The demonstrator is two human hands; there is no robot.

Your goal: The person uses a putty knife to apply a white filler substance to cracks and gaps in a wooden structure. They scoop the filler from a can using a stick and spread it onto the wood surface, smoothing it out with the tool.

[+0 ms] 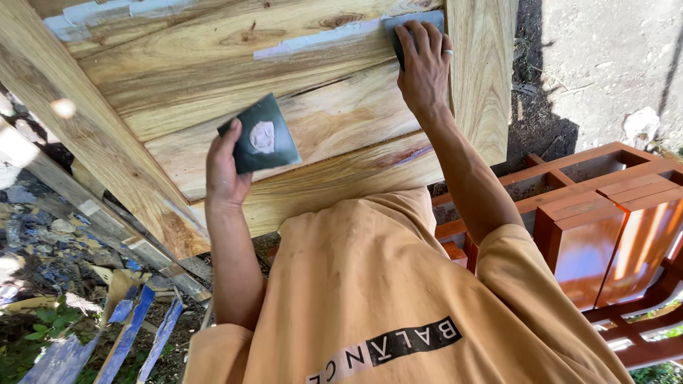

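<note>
Wooden panel [284, 135] | right hand [425, 67] presses scraper [413, 25] flat | left hand [226, 167] grips putty card [260, 135]

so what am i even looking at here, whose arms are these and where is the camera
The camera sits on a person's head and looks down, so you see their own orange shirt and both bare arms reaching forward. There is no machine here.

In front of them stands a pale wooden panel made of boards, with streaks of light filler along some seams. The left hand holds a dark square plate carrying a pale dab of putty. The right hand, with a ring on one finger, presses a dark flat scraper against the wood near the top.

To the right is glossy reddish-brown wooden furniture; lower left lie blue-stained wooden strips.
</note>
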